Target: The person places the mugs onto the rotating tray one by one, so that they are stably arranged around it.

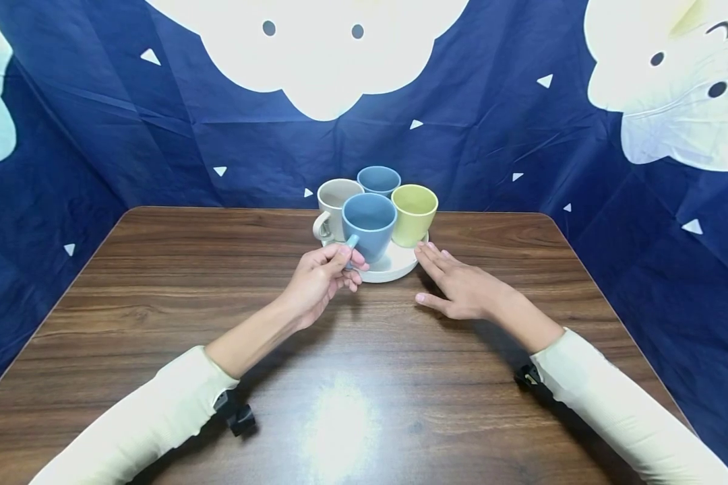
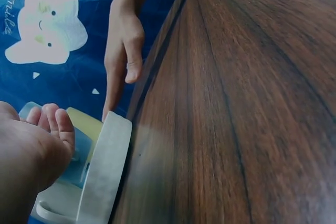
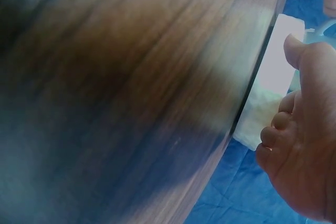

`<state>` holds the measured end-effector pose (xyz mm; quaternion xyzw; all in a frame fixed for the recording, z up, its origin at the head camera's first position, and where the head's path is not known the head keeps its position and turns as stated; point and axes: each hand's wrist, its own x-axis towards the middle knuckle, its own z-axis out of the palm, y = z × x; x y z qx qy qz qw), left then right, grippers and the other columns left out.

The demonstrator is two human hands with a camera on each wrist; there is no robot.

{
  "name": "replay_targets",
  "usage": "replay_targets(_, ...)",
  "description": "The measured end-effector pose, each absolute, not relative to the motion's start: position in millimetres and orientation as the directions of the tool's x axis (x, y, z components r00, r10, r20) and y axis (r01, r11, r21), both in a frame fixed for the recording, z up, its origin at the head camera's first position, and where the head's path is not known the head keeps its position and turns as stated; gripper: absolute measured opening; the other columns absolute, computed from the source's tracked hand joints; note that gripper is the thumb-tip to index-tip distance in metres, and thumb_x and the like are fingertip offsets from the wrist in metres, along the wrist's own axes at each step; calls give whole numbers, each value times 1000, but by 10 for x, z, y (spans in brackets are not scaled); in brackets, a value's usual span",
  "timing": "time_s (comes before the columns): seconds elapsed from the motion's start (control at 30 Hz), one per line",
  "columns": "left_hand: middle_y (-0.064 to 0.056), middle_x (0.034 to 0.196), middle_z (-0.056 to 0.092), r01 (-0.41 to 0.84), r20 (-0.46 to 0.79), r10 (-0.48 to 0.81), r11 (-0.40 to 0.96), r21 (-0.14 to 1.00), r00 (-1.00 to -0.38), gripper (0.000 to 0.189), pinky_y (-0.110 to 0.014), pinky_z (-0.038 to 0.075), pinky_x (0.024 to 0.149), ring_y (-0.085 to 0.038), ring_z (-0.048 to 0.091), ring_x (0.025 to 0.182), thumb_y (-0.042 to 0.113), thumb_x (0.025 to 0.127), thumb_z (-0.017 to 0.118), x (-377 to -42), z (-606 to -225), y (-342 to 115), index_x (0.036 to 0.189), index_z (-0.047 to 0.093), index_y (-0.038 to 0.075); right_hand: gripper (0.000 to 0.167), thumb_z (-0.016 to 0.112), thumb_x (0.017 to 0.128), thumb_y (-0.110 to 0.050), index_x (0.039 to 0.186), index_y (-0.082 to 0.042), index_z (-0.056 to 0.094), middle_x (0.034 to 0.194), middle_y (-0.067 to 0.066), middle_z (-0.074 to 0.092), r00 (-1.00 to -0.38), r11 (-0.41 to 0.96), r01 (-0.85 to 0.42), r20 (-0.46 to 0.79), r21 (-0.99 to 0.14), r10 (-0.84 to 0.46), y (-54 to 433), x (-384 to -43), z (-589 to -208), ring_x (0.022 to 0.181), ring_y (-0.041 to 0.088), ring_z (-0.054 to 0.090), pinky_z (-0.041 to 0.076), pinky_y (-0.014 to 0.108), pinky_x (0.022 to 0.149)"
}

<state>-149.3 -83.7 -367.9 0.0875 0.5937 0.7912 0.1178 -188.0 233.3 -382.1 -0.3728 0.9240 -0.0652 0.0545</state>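
Thumb and fingers of my left hand (image 1: 321, 279) pinch the handle of a blue mug (image 1: 370, 236), at the front of a round white tray (image 1: 391, 275). Whether this mug's base touches the tray, I cannot tell. Behind it stand a white mug (image 1: 336, 229) with its handle toward the front left, a yellow-green cup (image 1: 411, 228) on the right and another blue cup (image 1: 379, 178) at the back. My right hand (image 1: 464, 289) has its fingers stretched out, fingertips at the tray's right rim. In the right wrist view, the thumb lies in front of the tray's side wall (image 3: 273, 69).
The tray is near the far edge of a brown wood-grain table (image 1: 364, 350). Dark blue cloth (image 1: 267, 155) with white cloud shapes hangs behind and at the sides. Small black devices hang under both sleeves, the left one (image 1: 236, 414) close above the tabletop.
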Motion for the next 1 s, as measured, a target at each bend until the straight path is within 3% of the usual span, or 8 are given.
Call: replay_targets(1.0,-1,97,76,-185,-111,262,-276,943,-959,34,-20,57,71,-11,69,79,17,122,49,-1632,-3790,-682,100,75,10,92,61,116,-47,176,7,17,187,30,13,-709,705,-688,-48,-171,-704,2320,-1862,-3811,176,45,17,23,60,143)
